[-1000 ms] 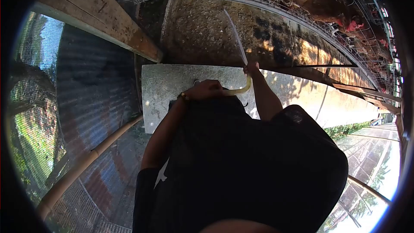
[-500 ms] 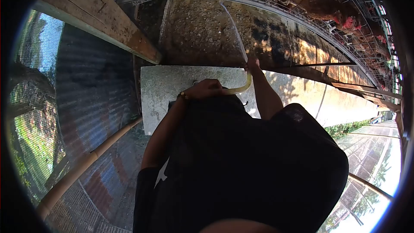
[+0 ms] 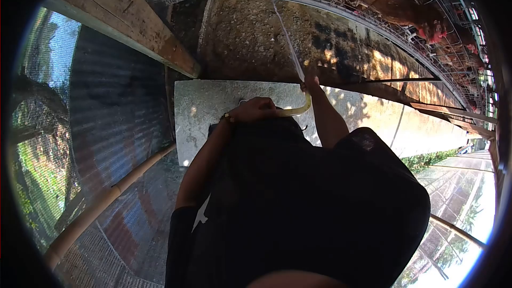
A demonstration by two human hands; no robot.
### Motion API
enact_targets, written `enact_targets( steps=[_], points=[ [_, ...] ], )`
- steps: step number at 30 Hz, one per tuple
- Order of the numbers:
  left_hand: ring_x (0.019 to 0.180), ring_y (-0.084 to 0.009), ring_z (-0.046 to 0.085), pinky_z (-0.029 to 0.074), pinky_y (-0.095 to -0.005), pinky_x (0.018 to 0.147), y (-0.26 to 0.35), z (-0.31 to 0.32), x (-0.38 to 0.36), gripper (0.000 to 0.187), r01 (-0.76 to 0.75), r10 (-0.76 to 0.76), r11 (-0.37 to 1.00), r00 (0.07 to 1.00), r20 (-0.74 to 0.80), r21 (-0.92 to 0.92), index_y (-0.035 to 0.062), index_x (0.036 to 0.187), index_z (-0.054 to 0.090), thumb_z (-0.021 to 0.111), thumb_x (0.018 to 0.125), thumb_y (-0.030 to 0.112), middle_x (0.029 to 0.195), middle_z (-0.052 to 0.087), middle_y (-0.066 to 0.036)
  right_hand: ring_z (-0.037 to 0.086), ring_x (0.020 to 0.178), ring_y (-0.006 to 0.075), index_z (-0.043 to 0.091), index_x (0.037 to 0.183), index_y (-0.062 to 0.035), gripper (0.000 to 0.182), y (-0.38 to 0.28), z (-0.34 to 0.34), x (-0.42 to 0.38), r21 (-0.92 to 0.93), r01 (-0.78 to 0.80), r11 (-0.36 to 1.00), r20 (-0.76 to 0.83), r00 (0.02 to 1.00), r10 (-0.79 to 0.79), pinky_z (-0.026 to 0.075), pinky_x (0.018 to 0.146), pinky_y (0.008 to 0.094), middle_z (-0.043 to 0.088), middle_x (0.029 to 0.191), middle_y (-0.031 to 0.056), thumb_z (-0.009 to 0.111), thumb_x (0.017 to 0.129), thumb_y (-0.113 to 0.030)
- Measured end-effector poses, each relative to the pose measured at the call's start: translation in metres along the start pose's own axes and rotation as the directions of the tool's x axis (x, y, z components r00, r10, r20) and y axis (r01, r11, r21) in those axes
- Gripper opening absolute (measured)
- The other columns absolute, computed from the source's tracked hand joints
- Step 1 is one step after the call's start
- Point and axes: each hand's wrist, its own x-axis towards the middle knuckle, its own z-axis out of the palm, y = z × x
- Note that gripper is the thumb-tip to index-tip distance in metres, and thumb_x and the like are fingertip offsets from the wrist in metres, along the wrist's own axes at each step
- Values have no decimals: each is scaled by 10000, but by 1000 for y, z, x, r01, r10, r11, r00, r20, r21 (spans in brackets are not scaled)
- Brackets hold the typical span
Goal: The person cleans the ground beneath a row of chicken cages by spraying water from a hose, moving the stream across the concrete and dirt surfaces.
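Observation:
A pale yellow hose (image 3: 295, 111) bends between my two hands in front of my dark clothing. My left hand (image 3: 252, 110), a bracelet on its wrist, is closed around the hose's lower stretch. Further forward, my right hand (image 3: 312, 81) grips the hose close to its outlet. From there a thin stream of water (image 3: 290, 48) shoots forward over the dirt floor (image 3: 245, 34) toward the cages. The hose's tail behind my left hand is hidden.
Wire cages (image 3: 341, 2) with several brown hens (image 3: 432, 32) run along the top and right. A concrete walkway (image 3: 205, 101) lies beneath me. A wooden post (image 3: 128, 21) stands at upper left, near corrugated sheeting (image 3: 117, 96) and a bamboo pole (image 3: 114, 192).
The water stream's far part has shifted slightly and reaches nearer the cage edge. My right hand has moved a little; my left hand stays in place. A hen's head has moved.

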Motion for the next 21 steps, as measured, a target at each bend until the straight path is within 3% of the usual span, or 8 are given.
enact_targets(
  steps=[2,5,8,12,14,17,19,21],
  points=[
    [919,-183,621,465,-336,843,3,1,-2,461,13,-13,1000,1000,-10,4,19,998,652,635,903,470,963,673,-105,379,371,163,437,813,-77,255,10,1,-7,-4,-58,998,8,998,58,314,335,347,335,496,67,419,915,-311],
    [916,-182,623,468,-333,838,5,1,-2,451,0,0,1000,1000,-11,11,20,989,656,634,905,463,953,674,-103,348,355,166,385,807,-76,295,24,-2,-11,-134,-3,991,64,998,12,291,332,349,291,482,64,366,915,-350],
    [910,-179,626,471,-334,832,9,1,-2,450,19,-19,999,1000,-14,40,21,986,659,639,901,462,943,676,-100,343,345,179,371,792,-55,305,29,0,-22,-58,-99,993,16,995,100,288,327,366,293,470,85,335,910,-334],
    [909,-175,628,472,-334,832,8,1,0,442,16,-15,999,1000,-15,50,20,985,661,637,903,453,940,678,-97,347,337,196,382,772,-26,258,49,-11,24,-127,-164,978,55,984,172,296,325,384,299,456,109,350,898,-249],
    [908,-173,629,473,-333,832,6,2,-1,436,22,-21,999,1000,-13,48,19,985,662,631,907,447,939,679,-96,348,333,205,386,763,-15,229,43,-9,-8,-129,-197,972,61,977,206,299,325,395,301,449,122,357,889,-204],
    [909,-170,628,474,-328,831,-2,4,1,431,17,-16,1000,1000,-4,14,18,994,659,618,917,440,942,680,-92,350,337,218,385,762,-20,166,52,-14,-8,-386,-16,922,135,988,74,296,326,415,301,456,128,362,857,-155],
    [908,-167,626,474,-327,827,-2,4,1,431,-3,3,999,1000,-16,38,18,997,655,613,919,440,942,680,-90,351,341,226,387,789,-27,123,62,-20,3,-382,36,924,186,982,39,293,322,425,305,459,139,362,840,-137],
    [906,-166,624,474,-327,824,-2,4,1,430,-16,17,999,1000,-17,51,19,997,651,609,922,440,942,679,-89,347,346,225,383,823,-37,93,73,-22,19,-334,-29,942,175,980,92,291,320,429,301,460,140,364,830,-128]
  ],
)
